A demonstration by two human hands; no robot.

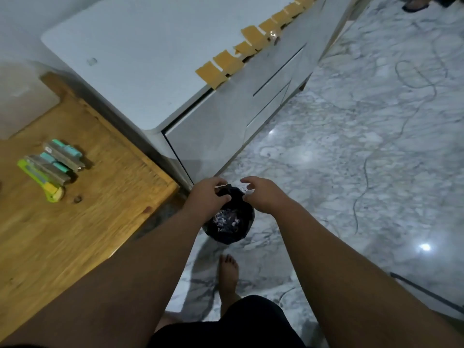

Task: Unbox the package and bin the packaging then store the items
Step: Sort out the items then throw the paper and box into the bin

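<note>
A small bin lined with a black bag (pixel 229 222) stands on the floor below my arms, with crumpled pale packaging (pixel 226 221) inside. My left hand (pixel 209 194) hovers over its near-left rim, fingers curled and apart, holding nothing that I can see. My right hand (pixel 263 194) hangs over the right rim, fingers spread and empty. On the wooden table (pixel 75 222) to the left lie the unboxed items: several grey packs with teal ends (pixel 62 153) side by side, and a green and yellow cutter (pixel 41 180) beside them.
A white cabinet (pixel 226 116) with drawers stands just behind the bin, with strips of brown tape (pixel 226 61) hanging along its top edge. My bare foot (pixel 228 275) rests on the marble floor. A thin cable (pixel 376 156) trails across the floor at right.
</note>
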